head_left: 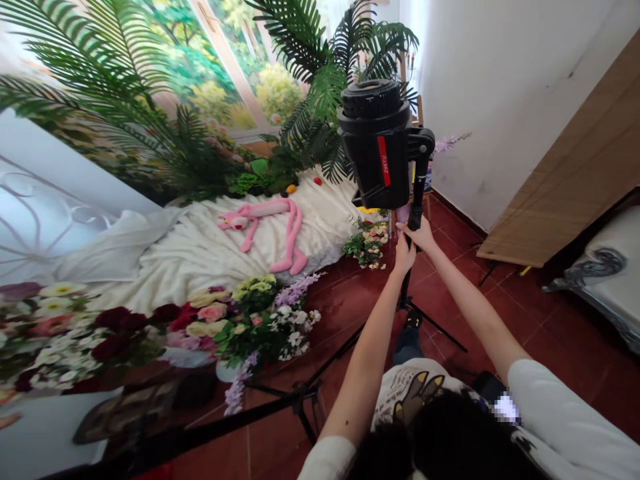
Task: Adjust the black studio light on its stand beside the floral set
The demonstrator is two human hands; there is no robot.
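A black studio light (375,150) with a red label is mounted on top of a light stand (406,287). Both of my hands are wrapped around the upper pole, just under the light's bracket (421,163). My left hand (405,255) is closed a little lower on the pole. Slightly above it and to the right, my right hand (421,235) grips the same spot near the joint. Part of the fingers is hidden behind the pole and the other hand. The stand's legs (440,330) spread on the red tiled floor (505,340).
A pink plush toy (273,223) lies on a white draped blanket (185,247). Artificial flowers (210,320) line its front, and palm fronds (310,40) rise behind. Another black stand (300,393) crosses the lower left. A wooden board (565,160) leans at right beside a white sofa (610,267).
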